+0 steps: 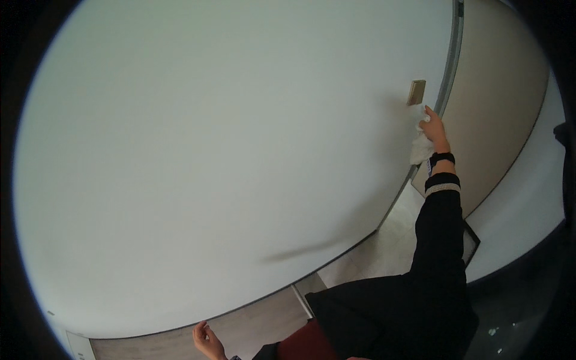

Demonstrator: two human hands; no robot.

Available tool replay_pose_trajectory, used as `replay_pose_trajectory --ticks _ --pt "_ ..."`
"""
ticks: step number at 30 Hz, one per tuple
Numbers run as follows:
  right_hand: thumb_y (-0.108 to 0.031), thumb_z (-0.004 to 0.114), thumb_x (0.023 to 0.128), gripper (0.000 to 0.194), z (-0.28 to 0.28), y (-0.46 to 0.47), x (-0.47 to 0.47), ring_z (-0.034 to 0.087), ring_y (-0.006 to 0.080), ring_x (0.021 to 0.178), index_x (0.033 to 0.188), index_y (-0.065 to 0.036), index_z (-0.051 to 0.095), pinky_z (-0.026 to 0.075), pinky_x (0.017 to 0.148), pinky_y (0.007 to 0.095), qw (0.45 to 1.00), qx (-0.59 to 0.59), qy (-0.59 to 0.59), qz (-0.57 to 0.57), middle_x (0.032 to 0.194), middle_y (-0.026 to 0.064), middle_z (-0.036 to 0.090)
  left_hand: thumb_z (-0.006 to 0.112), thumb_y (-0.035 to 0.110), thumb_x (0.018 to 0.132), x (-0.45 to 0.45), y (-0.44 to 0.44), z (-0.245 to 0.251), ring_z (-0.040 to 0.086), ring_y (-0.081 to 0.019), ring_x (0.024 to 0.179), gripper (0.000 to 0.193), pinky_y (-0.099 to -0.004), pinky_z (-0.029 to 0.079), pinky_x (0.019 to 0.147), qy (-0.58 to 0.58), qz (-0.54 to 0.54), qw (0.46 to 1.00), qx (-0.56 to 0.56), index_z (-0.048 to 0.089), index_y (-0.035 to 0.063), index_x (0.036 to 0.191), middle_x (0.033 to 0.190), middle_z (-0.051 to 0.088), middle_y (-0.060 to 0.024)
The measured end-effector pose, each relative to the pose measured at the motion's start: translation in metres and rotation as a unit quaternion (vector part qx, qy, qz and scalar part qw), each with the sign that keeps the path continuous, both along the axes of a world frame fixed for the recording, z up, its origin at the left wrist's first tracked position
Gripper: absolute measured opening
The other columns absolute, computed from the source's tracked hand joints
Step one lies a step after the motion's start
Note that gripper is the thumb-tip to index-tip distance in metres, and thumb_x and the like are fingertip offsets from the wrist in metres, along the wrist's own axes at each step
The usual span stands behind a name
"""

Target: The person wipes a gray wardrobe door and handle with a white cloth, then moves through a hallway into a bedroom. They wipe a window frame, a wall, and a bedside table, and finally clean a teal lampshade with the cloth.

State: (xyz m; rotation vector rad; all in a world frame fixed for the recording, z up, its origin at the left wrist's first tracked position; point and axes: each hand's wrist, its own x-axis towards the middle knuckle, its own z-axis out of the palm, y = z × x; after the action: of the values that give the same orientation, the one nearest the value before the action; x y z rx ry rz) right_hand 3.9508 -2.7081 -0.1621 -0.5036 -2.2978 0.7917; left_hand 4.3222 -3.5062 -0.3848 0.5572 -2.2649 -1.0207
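Observation:
My right hand (434,128) reaches out to the white wall (216,157) and grips a crumpled white cloth (421,148), possibly a wipe. Part of the cloth hangs below my fingers, beside my wrist. Just above it, a gold-coloured switch plate (416,92) is fixed to the wall near a grey door frame (449,63). Low in the view, my left hand (209,343) is held away from the wall plate with its fingers loosely bent. Nothing shows in it.
A beige door panel (495,99) stands right of the frame. Pale floor tiles (396,229) show beyond the wall's lower edge, and wood-look flooring (261,315) lies near my left hand. A dark baseboard line (333,260) borders the wall. My black sleeve (438,225) covers some floor.

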Motion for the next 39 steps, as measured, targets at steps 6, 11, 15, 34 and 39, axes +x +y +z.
replay_pose_trajectory --ticks 6,11,15,34,39 --pt "-0.009 0.058 0.08 0.07 -0.009 0.003 -0.026 0.05 0.0298 0.128 0.148 -0.009 0.04 0.039 0.107 0.0343 0.995 0.003 0.068 0.071 0.144 0.013 0.05 0.057 -0.004 0.09 -0.05 0.044 0.013 0.064 -0.0213 0.088 0.013 -0.0295 0.053 0.074 0.018 -0.056 0.998 -0.03 0.066 -0.0015 0.099 0.102 0.064 -0.0134" --pt "-0.009 0.056 0.08 0.064 -0.019 0.012 -0.028 0.056 0.028 0.118 0.143 -0.009 0.046 0.044 0.099 0.0366 0.995 -0.041 0.073 0.052 0.136 0.014 0.056 0.059 -0.006 0.087 -0.085 0.052 0.046 0.065 -0.0237 0.088 0.015 -0.0307 0.053 0.075 0.028 -0.051 0.997 -0.054 0.067 -0.0007 0.098 0.101 0.065 -0.0137" --pt "-0.012 0.052 0.091 0.05 -0.092 -0.032 0.011 0.064 0.0189 0.083 0.14 -0.008 0.048 0.052 0.066 0.0298 0.912 -0.322 0.115 0.224 0.103 0.0121 0.064 0.061 -0.005 0.086 -0.085 0.036 0.056 0.066 -0.0267 0.087 0.013 -0.0321 0.053 0.077 0.028 -0.007 0.999 -0.046 0.068 -0.0001 0.096 0.097 0.067 -0.0138" --pt "-0.021 0.064 0.093 0.027 -0.264 -1.006 0.152 0.061 0.0153 0.088 0.112 -0.003 0.063 0.051 0.078 0.0303 0.608 -0.257 -0.316 0.681 0.1 0.0077 0.066 0.062 0.0 0.085 0.224 -0.332 0.06 0.067 -0.0274 0.086 0.014 -0.0326 0.053 0.072 -0.026 0.375 0.926 -0.05 0.069 0.0056 0.095 0.096 0.069 -0.0114" --pt "-0.02 0.062 0.094 0.027 -0.252 -1.14 0.173 0.061 0.0163 0.091 0.114 -0.001 0.061 0.051 0.08 0.0315 0.591 -0.331 -0.368 0.637 0.102 0.0083 0.064 0.064 -0.002 0.084 0.25 -0.461 0.047 0.068 -0.0255 0.087 0.012 -0.0318 0.053 0.075 -0.011 0.42 0.907 -0.035 0.07 0.0035 0.094 0.094 0.07 -0.0111"
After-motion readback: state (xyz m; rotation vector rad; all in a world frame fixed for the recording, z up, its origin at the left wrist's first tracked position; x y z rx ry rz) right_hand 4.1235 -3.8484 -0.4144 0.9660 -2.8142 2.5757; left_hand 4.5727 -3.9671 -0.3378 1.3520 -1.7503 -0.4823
